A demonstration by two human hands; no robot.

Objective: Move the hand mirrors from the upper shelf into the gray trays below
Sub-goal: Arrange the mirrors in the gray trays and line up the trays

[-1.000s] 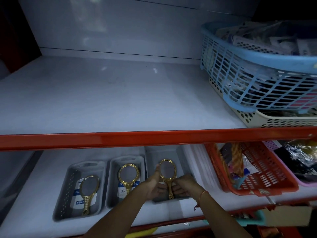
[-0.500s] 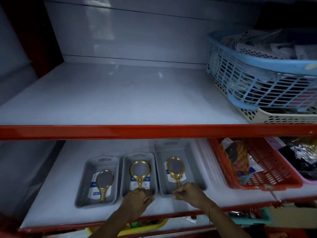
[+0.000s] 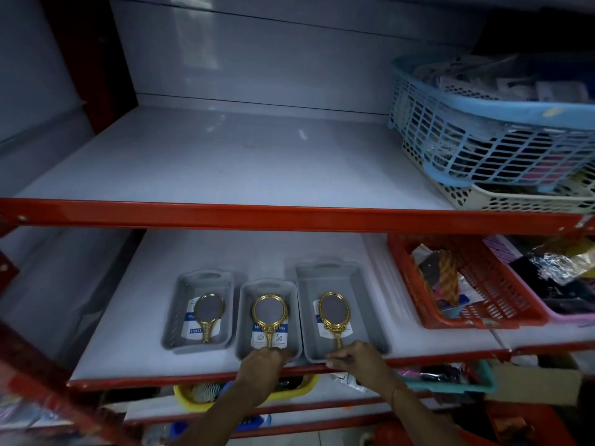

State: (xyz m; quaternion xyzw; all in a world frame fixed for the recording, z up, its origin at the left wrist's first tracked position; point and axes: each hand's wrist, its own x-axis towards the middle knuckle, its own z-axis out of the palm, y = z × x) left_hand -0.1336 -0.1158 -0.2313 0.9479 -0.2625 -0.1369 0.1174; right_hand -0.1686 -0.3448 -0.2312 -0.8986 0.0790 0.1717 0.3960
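Observation:
Three gray trays stand side by side on the lower shelf: the left tray (image 3: 180, 304), the middle tray (image 3: 267, 283) and the right tray (image 3: 363, 300). Each holds one gold-framed hand mirror lying flat with its handle toward me: the left mirror (image 3: 208, 309), the middle mirror (image 3: 269, 312) and the right mirror (image 3: 333, 309). My left hand (image 3: 262, 362) curls over the middle tray's near rim. My right hand (image 3: 357, 358) grips the right tray's near rim, just below that mirror's handle tip. No mirror shows on the upper shelf (image 3: 225, 162).
A blue basket (image 3: 483, 140) sits on a cream basket (image 3: 515, 201) at the upper shelf's right. A red basket (image 3: 502, 304) and a pink one (image 3: 563, 313) stand right of the trays. Red shelf edges cross the view. A yellow basket (image 3: 190, 400) sits below.
Both hands held the third mirror over the right tray; it now lies in that tray. The hands have drawn back to the trays' near rims, and my view has pulled back.

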